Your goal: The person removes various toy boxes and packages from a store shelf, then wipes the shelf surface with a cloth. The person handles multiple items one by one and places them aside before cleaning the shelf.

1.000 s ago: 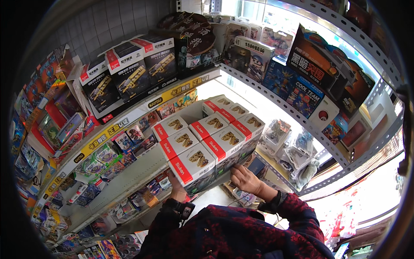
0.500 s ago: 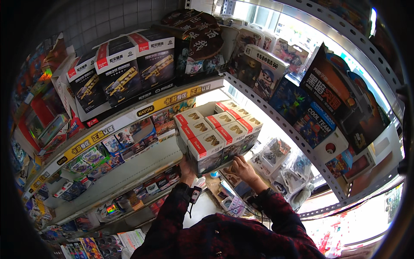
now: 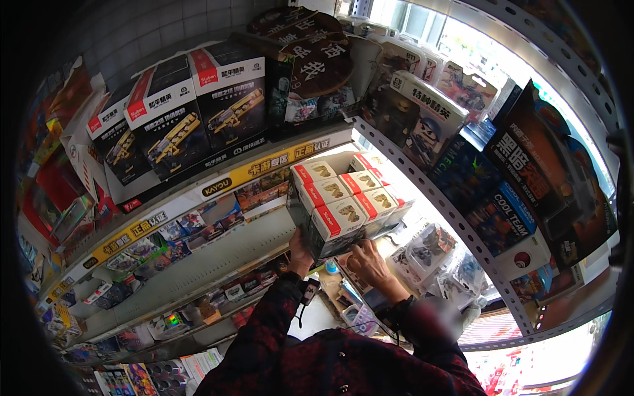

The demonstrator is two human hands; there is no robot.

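Beside a pale metal shelf [image 3: 221,257], left fingers [image 3: 298,243] grasp a box-filled carton [image 3: 299,212]; whether right fingers [image 3: 358,257] grip is unclear.

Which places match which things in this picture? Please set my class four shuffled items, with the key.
Things:
1. Red-banded small boxes
2. Tall dark boxes
3. Yellow strip
4. Left hand

Places:
A. Running below the row at the upper left
B. Against the near left corner of the held group
C. Held up in front of the person
D. Standing in a row, upper left

Pairs: 1-C, 2-D, 3-A, 4-B
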